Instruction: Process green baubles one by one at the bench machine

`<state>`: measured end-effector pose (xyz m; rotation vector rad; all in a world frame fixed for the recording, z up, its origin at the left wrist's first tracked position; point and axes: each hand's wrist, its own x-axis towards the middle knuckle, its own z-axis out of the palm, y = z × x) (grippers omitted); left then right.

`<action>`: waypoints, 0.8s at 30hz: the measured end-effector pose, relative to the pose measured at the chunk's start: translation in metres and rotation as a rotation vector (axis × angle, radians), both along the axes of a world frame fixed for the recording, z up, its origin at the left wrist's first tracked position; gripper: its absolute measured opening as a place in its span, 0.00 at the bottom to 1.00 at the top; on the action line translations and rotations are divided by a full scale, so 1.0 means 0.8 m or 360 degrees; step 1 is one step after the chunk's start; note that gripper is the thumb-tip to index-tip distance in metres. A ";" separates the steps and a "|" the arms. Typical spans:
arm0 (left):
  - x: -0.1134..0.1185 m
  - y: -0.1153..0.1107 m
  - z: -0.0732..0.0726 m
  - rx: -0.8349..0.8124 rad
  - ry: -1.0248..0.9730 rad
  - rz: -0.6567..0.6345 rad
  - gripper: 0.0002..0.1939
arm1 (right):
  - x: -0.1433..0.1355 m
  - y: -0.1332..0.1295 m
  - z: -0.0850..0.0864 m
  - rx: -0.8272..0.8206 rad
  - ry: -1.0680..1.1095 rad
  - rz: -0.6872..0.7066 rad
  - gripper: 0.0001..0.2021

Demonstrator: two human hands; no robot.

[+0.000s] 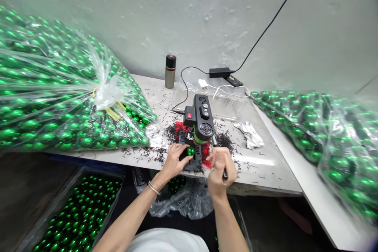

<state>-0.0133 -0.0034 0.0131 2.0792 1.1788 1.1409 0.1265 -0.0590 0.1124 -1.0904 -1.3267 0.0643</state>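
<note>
A green ball [190, 151] sits under the small drill [200, 120] at the table's [265, 169] near edge, pinched by the left hand's [174, 160] fingers. The right hand [221, 166] grips the lever [219, 153], fingers pressed together. Bagged balls [59, 98] wait far left; a crate [79, 212] near left holds loose ones.

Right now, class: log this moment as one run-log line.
left hand: holds green ball under small bench machine | right hand: grips machine's lever | table: black shavings
</note>
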 end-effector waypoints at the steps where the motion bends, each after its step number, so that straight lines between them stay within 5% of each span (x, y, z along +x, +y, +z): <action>1: -0.005 -0.010 0.002 0.0019 -0.0003 -0.0018 0.16 | 0.000 -0.002 0.012 -0.0058 0.0030 0.0016 0.15; 4: -0.027 -0.049 0.003 0.0131 0.0077 -0.0185 0.19 | 0.000 -0.006 0.024 -0.0110 0.0074 0.0044 0.16; 8: -0.059 -0.070 0.005 0.0305 0.0286 -0.0192 0.27 | -0.002 -0.005 -0.001 -0.0004 0.0097 0.0012 0.17; 11: -0.086 -0.021 0.022 0.0306 0.0382 0.0288 0.17 | -0.007 -0.002 -0.018 0.0061 0.0175 -0.0022 0.18; 15: -0.123 0.087 0.058 -0.0033 0.0869 0.0841 0.16 | -0.008 -0.001 -0.023 0.0051 0.0188 -0.0037 0.18; 19: -0.139 0.154 0.073 -0.0207 0.1060 0.0787 0.09 | -0.005 -0.002 -0.027 0.0048 0.0198 -0.0004 0.17; 24: -0.145 0.143 0.073 -0.0138 0.0877 0.0691 0.13 | -0.004 -0.002 -0.028 0.0064 0.0128 0.0020 0.16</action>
